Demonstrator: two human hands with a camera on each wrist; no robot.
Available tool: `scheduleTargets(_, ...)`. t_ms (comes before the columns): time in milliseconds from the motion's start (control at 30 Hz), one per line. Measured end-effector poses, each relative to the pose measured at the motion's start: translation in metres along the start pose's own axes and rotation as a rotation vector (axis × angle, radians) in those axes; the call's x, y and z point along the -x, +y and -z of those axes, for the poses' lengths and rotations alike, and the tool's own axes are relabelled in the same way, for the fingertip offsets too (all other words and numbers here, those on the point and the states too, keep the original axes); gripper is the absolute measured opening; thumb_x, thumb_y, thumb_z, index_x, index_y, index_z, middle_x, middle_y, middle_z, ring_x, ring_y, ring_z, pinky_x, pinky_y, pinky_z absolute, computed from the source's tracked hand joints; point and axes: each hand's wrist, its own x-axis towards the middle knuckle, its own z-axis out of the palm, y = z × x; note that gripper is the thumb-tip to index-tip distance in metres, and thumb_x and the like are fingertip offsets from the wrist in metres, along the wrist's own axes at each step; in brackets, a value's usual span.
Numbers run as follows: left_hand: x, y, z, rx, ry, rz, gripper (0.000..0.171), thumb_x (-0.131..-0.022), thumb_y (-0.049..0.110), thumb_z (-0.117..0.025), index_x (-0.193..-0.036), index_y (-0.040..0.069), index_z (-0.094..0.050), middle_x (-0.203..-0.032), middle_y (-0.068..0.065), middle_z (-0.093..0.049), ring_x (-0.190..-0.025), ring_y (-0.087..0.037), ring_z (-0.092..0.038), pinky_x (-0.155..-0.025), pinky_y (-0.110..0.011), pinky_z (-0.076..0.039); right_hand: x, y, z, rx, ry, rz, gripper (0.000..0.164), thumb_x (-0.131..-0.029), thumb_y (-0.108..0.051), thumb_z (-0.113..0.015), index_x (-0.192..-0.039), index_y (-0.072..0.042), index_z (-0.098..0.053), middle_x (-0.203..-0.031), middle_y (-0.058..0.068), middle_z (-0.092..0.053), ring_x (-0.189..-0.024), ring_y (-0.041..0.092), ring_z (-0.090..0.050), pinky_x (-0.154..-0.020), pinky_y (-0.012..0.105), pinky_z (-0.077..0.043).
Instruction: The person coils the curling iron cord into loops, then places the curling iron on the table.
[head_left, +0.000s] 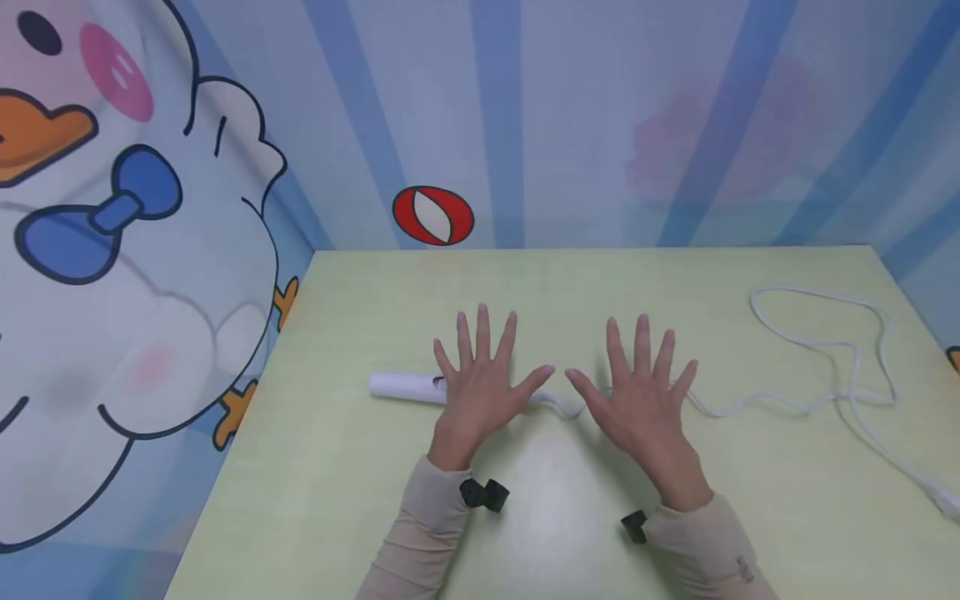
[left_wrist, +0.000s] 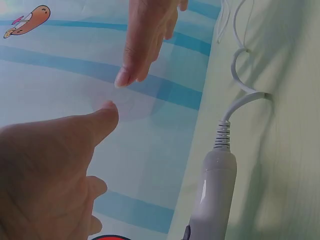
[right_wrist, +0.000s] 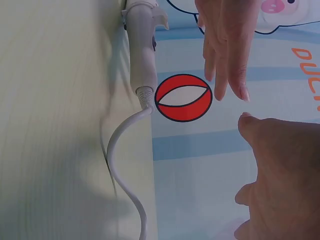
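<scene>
A white curling iron [head_left: 405, 387] with a cord lies across the table, its thick barrel toward the left. Over its handle hovers my left hand [head_left: 483, 392], fingers spread and straight, hiding part of it in the head view. My right hand [head_left: 647, 412] is spread the same way above the white cord [head_left: 772, 398]. Both thumbs point toward each other with a small gap between them. Neither hand holds anything. The handle [left_wrist: 212, 195] and its ribbed cord sleeve show in the left wrist view; a small lever [right_wrist: 161, 19] stands out in the right wrist view.
The cord loops loosely over the right side of the pale table [head_left: 570, 533] and ends in a plug [head_left: 945, 502] at the right edge. Behind the table stands a blue striped wall [head_left: 585, 125] with cartoon pictures. A large duck picture [head_left: 150, 333] covers the left side.
</scene>
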Motion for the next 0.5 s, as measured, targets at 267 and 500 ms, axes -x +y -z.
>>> scheduleTargets(267, -0.001, -0.011, 0.004, 0.067, -0.059, -0.007, 0.087, -0.085, 0.072, -0.046, -0.153, 0.024, -0.019, -0.161, -0.01, -0.004, -0.148, -0.034, 0.005, -0.111, -0.064, -0.005, -0.003, 0.006, 0.0, -0.058, -0.045, 0.088, 0.084, -0.092, -0.062, -0.043, -0.154, -0.017, -0.008, -0.159, 0.02, -0.003, -0.144, 0.047, 0.003, -0.105, 0.072, 0.004)
scheduleTargets(500, 0.0, -0.038, 0.015, 0.067, -0.145, -0.033, 0.08, -0.08, 0.062, -0.064, -0.14, 0.012, -0.045, -0.148, -0.014, -0.035, -0.142, -0.034, -0.017, -0.111, -0.059, -0.01, -0.007, 0.017, 0.004, -0.114, -0.12, 0.168, 0.068, -0.094, -0.028, -0.055, -0.149, -0.004, -0.024, -0.151, 0.026, -0.027, -0.14, 0.049, -0.014, -0.106, 0.071, -0.007)
